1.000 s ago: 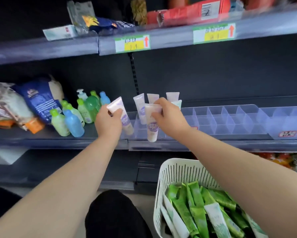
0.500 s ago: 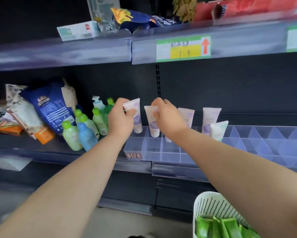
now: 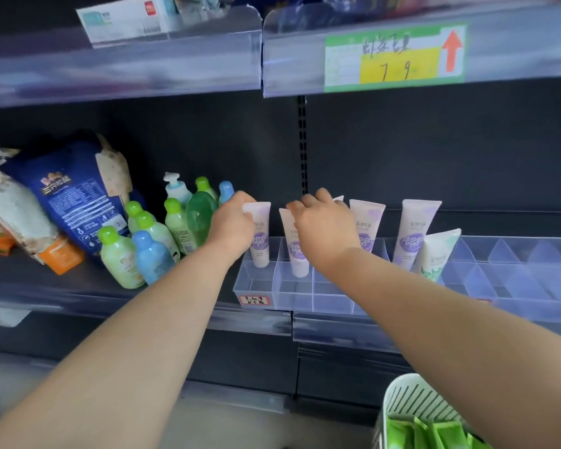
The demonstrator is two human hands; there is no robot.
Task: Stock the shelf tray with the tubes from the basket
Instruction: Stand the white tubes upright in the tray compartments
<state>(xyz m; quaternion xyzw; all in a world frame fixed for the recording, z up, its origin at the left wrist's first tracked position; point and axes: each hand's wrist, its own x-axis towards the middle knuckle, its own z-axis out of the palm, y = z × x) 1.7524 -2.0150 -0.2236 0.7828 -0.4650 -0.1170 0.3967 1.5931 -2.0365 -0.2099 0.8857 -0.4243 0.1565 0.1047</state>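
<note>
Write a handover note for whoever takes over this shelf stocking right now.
Left hand grips a purple-label tube standing in the leftmost slot of the clear tray.
Right hand grips a second purple-label tube in the next slot.
Done: two more purple tubes upright right of that hand, one green-print tube leaning beside them.
Left: release both, then fill the empty right-hand slots from the green tubes in the white basket.

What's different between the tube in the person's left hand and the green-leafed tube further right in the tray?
The purple-label tube is gripped near its top by the left hand; the green-leaf tube stands free. The purple-label tube sits at the clear tray's left end, nearly upright; the green-leaf tube is further right and leans rightward. Both are pale tubes standing crimped end up in the tray.
</note>
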